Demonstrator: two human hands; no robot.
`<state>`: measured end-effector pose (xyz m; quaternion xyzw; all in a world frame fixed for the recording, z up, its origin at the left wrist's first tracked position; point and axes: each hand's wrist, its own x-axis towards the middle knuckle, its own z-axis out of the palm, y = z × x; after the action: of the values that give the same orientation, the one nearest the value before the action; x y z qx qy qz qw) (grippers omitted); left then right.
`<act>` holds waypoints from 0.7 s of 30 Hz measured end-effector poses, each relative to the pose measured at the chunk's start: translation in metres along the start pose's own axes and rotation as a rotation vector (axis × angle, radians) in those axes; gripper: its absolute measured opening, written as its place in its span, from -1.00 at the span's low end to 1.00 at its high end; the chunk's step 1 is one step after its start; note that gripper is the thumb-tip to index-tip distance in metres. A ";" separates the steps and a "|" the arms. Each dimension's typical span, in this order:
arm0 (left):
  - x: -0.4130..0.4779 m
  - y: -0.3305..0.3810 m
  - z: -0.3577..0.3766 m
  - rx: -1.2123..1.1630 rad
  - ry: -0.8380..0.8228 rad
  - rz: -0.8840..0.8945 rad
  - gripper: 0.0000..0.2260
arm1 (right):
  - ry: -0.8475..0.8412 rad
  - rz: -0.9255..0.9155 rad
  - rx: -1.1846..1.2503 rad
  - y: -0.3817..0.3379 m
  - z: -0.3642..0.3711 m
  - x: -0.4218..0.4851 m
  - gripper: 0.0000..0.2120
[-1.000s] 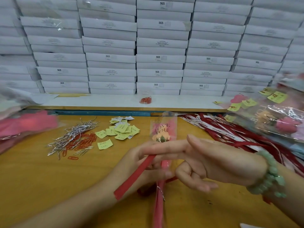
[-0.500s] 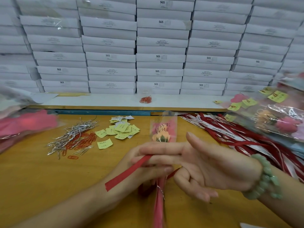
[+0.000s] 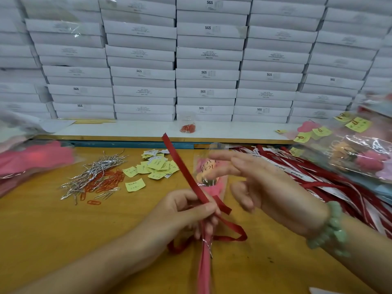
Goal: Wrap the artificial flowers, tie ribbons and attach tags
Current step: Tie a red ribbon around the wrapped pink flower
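Observation:
A wrapped artificial flower [image 3: 209,177] in a clear and pink sleeve lies on the wooden table [image 3: 42,230], its stem pointing toward me. A red ribbon [image 3: 182,166] is looped around the stem, one end sticking up and away, a loop [image 3: 235,232] lying to the right. My left hand [image 3: 186,211] pinches the ribbon against the stem just below the flower head. My right hand [image 3: 269,185] hovers to the right of the flower with fingers spread, holding nothing; it is blurred.
Silver twist ties and red paper clips [image 3: 95,179] lie at left, yellow tags [image 3: 157,166] beside them. A heap of red and white ribbons [image 3: 318,183] and finished wrapped flowers [image 3: 364,155] sit at right. Pink bags [image 3: 31,160] lie far left. Stacked white boxes [image 3: 207,60] fill the back.
The ribbon's free end swung from lower left up to point away from me. My right hand let go of it and opened, lifting to the right.

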<state>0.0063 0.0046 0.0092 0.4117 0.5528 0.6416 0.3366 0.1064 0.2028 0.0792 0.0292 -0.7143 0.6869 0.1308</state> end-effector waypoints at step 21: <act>0.006 -0.009 -0.019 -0.087 0.199 -0.020 -0.83 | 0.204 -0.194 -0.382 0.076 0.016 -0.007 -0.86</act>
<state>-0.0135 0.0030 0.0001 0.3255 0.5593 0.6992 0.3038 0.0943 0.1897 0.0033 0.0026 -0.8082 0.5229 0.2709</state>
